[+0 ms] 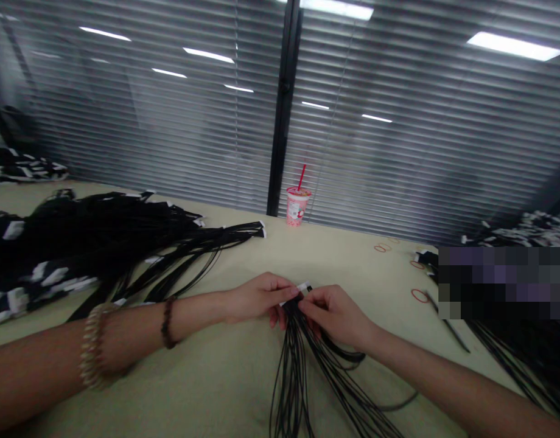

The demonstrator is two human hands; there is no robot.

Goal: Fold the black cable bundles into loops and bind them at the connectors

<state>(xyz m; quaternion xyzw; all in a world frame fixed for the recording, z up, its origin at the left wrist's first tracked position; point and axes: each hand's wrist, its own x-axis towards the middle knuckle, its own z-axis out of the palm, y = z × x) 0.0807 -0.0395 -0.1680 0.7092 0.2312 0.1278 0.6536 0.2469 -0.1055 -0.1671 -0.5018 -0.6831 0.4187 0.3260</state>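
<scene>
A bundle of thin black cables [294, 377] hangs down toward me over the pale table, its white connector end [304, 286] pointing away from me. My left hand [266, 298] pinches this end from the left, thumb on top. From the right, my right hand [335, 313] closes thumb and fingers on the same bundle just below the connector. The fingertips of both hands nearly meet there and partly hide the connector. Beneath my right hand, part of the cables bends off to the right. A beaded bracelet circles my left wrist.
A large heap of black cables with white connectors [101, 234] lies at left. More cables [531, 347] are piled at right, partly behind a pixelated patch. Red rubber bands [419, 296] and a dark thin stick [448, 323] lie nearby. A pink cup with straw [297, 207] stands by the blinds.
</scene>
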